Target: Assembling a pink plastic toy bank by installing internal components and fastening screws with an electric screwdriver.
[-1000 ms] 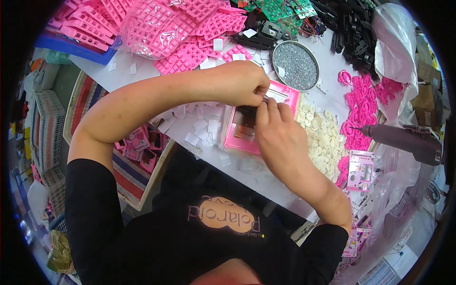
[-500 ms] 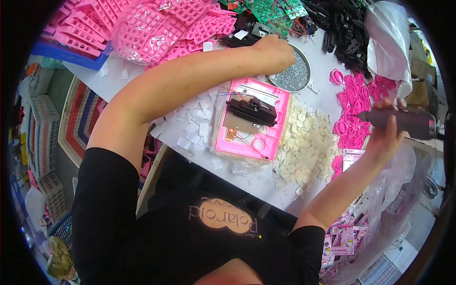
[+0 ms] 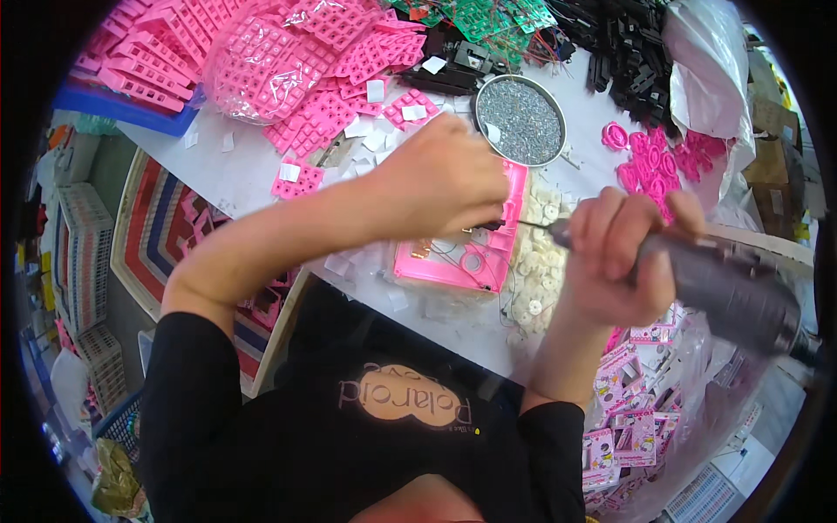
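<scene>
My right hand (image 3: 615, 257) is wrapped round a dark electric screwdriver (image 3: 728, 283), its thin bit pointing left at the black part in the casing. Above the pink plastic casing (image 3: 453, 272) hangs my left hand (image 3: 449, 179), fingers curled in and their tips hidden, so whatever they pinch cannot be made out. It covers most of the black part (image 3: 494, 224) inside the casing. Thin wires and a pink ring (image 3: 472, 261) show in the casing's near half. Just beyond my left hand stands a round metal dish (image 3: 520, 165) of small silvery screws (image 3: 527, 113).
White discs (image 3: 536, 279) lie heaped right of the casing, pink rings (image 3: 649, 166) farther right. Pink keypad-like frames (image 3: 270, 65) fill the far left, partly bagged. Green circuit boards (image 3: 501, 17) and black parts (image 3: 632, 65) lie at the back. Printed pink pieces (image 3: 632, 436) sit lower right.
My left hand has come back from the screw dish to above the casing. My right hand has brought the screwdriver left, its bit now at the black part.
</scene>
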Tool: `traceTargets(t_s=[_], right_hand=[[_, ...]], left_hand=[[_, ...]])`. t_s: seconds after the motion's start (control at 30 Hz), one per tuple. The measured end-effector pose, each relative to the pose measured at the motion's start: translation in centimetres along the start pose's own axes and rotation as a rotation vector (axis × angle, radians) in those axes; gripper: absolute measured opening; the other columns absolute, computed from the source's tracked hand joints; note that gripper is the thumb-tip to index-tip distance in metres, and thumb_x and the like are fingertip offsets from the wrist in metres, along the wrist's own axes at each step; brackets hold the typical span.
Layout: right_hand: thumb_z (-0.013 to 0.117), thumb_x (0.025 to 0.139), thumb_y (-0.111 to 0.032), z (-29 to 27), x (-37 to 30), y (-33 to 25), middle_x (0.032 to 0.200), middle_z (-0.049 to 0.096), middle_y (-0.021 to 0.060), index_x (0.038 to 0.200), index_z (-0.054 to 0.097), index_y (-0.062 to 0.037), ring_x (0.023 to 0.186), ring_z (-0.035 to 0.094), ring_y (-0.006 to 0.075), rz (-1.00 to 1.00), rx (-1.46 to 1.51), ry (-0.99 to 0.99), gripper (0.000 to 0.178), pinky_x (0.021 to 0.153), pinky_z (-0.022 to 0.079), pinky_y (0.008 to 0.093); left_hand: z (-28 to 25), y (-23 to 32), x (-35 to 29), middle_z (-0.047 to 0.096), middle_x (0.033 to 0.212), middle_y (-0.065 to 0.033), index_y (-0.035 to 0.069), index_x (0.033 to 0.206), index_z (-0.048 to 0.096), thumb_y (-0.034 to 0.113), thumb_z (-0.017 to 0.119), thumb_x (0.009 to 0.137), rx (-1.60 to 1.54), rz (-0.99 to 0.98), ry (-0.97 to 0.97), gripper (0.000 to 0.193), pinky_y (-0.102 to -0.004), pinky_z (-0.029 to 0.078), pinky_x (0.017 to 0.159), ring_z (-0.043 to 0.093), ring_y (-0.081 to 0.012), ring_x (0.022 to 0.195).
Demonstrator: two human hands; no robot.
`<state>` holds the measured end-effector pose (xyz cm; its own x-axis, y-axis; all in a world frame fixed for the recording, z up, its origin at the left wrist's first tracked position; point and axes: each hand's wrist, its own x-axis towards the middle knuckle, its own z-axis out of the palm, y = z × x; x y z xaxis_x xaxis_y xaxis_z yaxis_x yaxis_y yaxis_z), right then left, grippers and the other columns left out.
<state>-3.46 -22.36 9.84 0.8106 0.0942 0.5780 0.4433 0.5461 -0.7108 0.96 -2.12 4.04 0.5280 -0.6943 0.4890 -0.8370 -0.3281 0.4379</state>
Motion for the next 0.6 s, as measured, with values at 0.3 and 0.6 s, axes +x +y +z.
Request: traceTargets(t_s=[0.3, 0.6], right_hand=[[0.066, 0.092, -0.017, 2.8, -0.5, 1.3, 0.064, 0.052, 0.0054, 0.121, 0.043, -0.0008, 0.056, 0.049, 0.0167, 0.000, 0.008, -0.186, 0.040, 0.050, 0.043, 0.0326], [0.065, 0.092, -0.015, 2.5, -0.5, 2.0, 0.065, 0.053, 0.0057, 0.119, 0.045, -0.0003, 0.055, 0.050, 0.0166, -0.019, -0.017, -0.162, 0.038, 0.051, 0.045, 0.0320]], left_hand=[[0.1, 2.4, -4.0, 0.067, 0.075, -0.0001, 0.012, 0.088, 0.072, 0.010, 0.079, 0.077, -0.350, -0.261, 0.089, 0.013, -0.0358, 0.043, 0.090, 0.063, -0.0197, 0.074], [0.0, 2.4, -4.2, 0.062, 0.084, 0.0011, 0.015, 0.095, 0.067, 0.023, 0.083, 0.072, -0.080, -0.255, 0.168, 0.029, -0.0406, 0.034, 0.088, 0.060, -0.0201, 0.086]])
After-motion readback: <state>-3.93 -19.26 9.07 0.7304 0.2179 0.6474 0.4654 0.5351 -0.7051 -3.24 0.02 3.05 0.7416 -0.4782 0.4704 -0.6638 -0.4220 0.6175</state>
